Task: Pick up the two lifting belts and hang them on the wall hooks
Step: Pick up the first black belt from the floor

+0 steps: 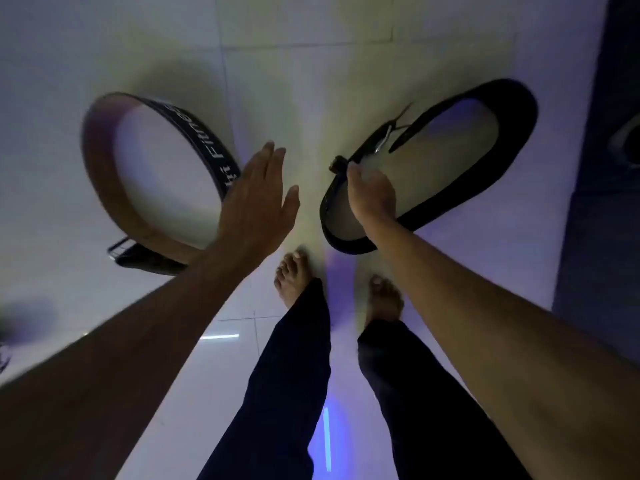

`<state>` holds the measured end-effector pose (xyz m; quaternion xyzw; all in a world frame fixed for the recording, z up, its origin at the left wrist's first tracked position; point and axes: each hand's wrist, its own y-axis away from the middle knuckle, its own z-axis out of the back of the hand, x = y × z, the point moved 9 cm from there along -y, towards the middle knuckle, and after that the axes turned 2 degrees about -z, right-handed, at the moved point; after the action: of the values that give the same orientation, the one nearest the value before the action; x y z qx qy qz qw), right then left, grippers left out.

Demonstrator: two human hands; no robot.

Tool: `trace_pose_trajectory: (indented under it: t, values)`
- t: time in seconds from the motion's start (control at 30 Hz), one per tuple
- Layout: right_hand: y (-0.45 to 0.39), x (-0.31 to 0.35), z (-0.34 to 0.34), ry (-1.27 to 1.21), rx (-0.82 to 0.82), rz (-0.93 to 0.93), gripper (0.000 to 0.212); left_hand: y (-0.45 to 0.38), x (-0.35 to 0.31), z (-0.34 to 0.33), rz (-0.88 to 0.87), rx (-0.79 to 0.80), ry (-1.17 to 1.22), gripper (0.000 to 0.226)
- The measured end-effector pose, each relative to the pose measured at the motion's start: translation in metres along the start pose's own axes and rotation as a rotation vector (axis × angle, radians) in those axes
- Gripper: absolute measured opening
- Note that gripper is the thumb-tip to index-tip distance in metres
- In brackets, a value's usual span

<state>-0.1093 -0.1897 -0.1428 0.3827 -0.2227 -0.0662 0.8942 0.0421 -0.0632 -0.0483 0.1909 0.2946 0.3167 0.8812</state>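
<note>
Two lifting belts lie looped on the white tiled floor in front of my bare feet. The left belt [104, 174] is brown inside and black outside with white lettering, its buckle at the near left. My left hand [258, 199] hovers flat and open beside its right edge, fingers spread. The black belt [512, 133] lies to the right, its strap end and buckle near the middle. My right hand [372, 194] is closed on the black belt's near-left rim by the buckle. No wall hooks are in view.
A dark blue wall or panel [602, 168] rises along the right edge, with a pale object partly seen on it. My legs in dark trousers and bare feet [294, 275] stand just behind the belts. Glossy floor tiles reflect blue light.
</note>
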Motion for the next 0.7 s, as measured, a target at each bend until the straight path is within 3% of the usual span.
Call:
trace_pose_trajectory:
  t: [0.13,0.27,0.37,0.53,0.7]
  values:
    - [-0.034,-0.002,-0.034,-0.332,0.046,-0.189,0.06,-0.016,0.023,-0.042,0.068,0.041,0.052,0.06]
    - [-0.043,0.01,-0.04,-0.478,0.049,-0.237,0.037,-0.013,0.018,-0.051,0.072,0.041,0.069,0.059]
    - [-0.047,0.012,-0.023,-0.435,0.016,-0.247,0.032,-0.004,0.006,-0.04,0.081,0.021,0.118,0.057]
    - [-0.032,-0.005,0.006,-0.397,0.039,-0.204,0.004,0.002,-0.011,-0.02,0.136,-0.001,0.279,0.052]
    - [0.038,0.015,0.084,-0.328,0.122,-0.008,0.017,0.013,-0.055,0.036,0.127,-0.042,0.281,0.051]
